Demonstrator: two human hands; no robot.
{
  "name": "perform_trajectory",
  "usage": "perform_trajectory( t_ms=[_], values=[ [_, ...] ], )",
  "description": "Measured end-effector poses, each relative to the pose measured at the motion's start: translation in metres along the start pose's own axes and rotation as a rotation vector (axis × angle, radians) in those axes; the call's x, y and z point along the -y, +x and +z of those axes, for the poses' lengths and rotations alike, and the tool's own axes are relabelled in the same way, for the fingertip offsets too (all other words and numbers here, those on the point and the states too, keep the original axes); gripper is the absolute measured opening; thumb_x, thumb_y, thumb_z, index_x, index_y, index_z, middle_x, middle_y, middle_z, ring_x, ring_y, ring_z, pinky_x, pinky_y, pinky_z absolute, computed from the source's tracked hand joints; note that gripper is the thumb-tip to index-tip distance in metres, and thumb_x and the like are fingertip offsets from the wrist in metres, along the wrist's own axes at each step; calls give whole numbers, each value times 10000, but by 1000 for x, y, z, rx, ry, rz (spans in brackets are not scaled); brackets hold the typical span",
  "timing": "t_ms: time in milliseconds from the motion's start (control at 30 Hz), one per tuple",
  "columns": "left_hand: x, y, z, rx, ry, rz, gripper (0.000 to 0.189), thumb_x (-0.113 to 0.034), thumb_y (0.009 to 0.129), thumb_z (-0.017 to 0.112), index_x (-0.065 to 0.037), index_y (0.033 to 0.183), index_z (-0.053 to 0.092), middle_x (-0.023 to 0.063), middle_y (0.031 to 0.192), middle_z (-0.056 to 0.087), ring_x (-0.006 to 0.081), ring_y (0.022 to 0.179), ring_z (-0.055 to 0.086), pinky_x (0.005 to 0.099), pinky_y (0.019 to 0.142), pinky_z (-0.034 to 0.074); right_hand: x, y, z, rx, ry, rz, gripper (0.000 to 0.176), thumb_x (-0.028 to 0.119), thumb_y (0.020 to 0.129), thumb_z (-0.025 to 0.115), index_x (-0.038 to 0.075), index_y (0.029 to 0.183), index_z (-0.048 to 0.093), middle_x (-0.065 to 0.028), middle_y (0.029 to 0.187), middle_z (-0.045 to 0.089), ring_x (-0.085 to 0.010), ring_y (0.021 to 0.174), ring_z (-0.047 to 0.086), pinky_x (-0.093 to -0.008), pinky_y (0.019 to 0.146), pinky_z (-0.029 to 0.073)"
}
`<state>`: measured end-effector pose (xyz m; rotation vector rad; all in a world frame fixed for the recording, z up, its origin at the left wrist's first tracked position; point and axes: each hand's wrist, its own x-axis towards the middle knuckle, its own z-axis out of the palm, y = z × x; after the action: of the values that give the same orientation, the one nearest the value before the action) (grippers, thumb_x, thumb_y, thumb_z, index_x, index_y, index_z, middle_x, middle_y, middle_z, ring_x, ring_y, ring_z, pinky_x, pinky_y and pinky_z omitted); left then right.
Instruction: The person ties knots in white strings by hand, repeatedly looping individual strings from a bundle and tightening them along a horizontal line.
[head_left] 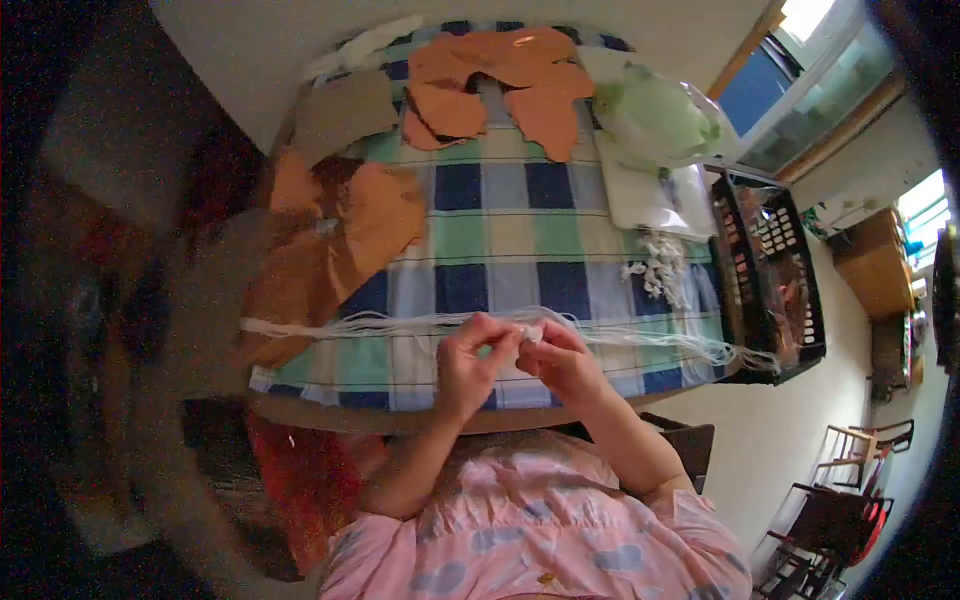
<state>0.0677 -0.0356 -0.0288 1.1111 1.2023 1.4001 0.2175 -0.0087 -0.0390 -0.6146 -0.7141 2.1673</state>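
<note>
Grip pinching white piece, tablecloth edge nearby

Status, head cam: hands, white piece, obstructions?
Right hand pinching small white piece. Left hand close beside it, grip unclear. White strands across checked cloth, both sides of hands. No obstruction seen.
</note>
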Motion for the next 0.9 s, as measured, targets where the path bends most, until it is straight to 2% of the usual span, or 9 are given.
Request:
perform_trajectory(
  t_ms=[100, 133, 233, 300, 367, 433, 600, 700, 900],
  values=[
    [0, 5, -4, 186, -229, -273, 63, -73, 838, 597, -20, 872, 593, -1, 781, 589, 59, 746, 546, 202, 676, 438, 16, -11, 4, -63, -588, -56, 153, 152, 886, 540, 22, 965, 529, -19, 819, 564, -119, 716, 541, -245, 640, 430],
    [3, 4, -4, 197, -237, -304, 71, -80, 841, 595, -20, 878, 586, -3, 782, 587, 55, 741, 539, 195, 673, 434, 13, -12, -17, -80, -631, -70, 167, 76, 882, 521, 16, 1038, 521, -29, 919, 568, -124, 836, 555, -264, 715, 465],
    [6, 3, 0, 178, -228, -301, 78, -104, 848, 594, -38, 882, 572, -25, 767, 566, 31, 703, 496, 174, 640, 406, 53, -5, -45, -199, -660, -23, 221, 51, 866, 527, 29, 1085, 516, -36, 993, 553, -137, 849, 555, -272, 722, 470],
    [6, 4, 3, 148, -229, -294, 77, -102, 841, 604, -42, 880, 578, -29, 759, 562, 27, 688, 489, 175, 621, 399, 52, 6, -101, -266, -602, -232, 239, 39, 861, 520, 31, 1100, 520, -56, 1056, 533, -154, 864, 552, -279, 740, 468],
    [5, 7, 5, 169, -175, -274, 78, -105, 832, 618, -43, 870, 589, -28, 764, 572, 28, 688, 498, 174, 614, 400, 66, 6, -120, -287, -911, -383, 258, 20, 848, 516, 27, 1106, 525, -79, 1113, 512, -175, 900, 549, -288, 764, 466],
    [3, 13, 8, 179, -121, -251, 77, -106, 821, 632, -42, 852, 603, -26, 759, 581, 33, 683, 505, 176, 605, 401, 86, 0, -117, -253, -1590, -468, 278, -6, 827, 516, 17, 1104, 531, -105, 1165, 488, -199, 958, 546, -299, 793, 464],
    [17, 46, 47, 213, 96, 19, 71, -104, 774, 671, -41, 774, 636, -2, 701, 585, 62, 647, 512, 190, 586, 404, 109, 4, -143, -368, -1485, -758, 248, -13, 866, 464, 9, 1100, 543, -108, 1103, 546, -190, 1044, 509, -264, 926, 357],
    [52, 75, 96, 239, 200, 117, 101, -142, 724, 694, -57, 753, 647, 45, 695, 597, 143, 635, 550, 259, 592, 436, 116, 6, -158, -455, -1057, -571, 337, -58, 784, 473, -3, 1112, 528, -87, 1150, 524, -188, 1087, 480, -300, 952, 367],
    [91, 102, 166, 134, 787, 454, 189, -181, 658, 716, -80, 799, 640, 102, 738, 617, 262, 672, 585, 366, 641, 463, 122, 7, -181, -388, -1066, -603, 297, -5, 832, 458, -14, 1124, 515, -91, 1146, 545, -174, 1089, 491, -296, 961, 353]
  ],
)
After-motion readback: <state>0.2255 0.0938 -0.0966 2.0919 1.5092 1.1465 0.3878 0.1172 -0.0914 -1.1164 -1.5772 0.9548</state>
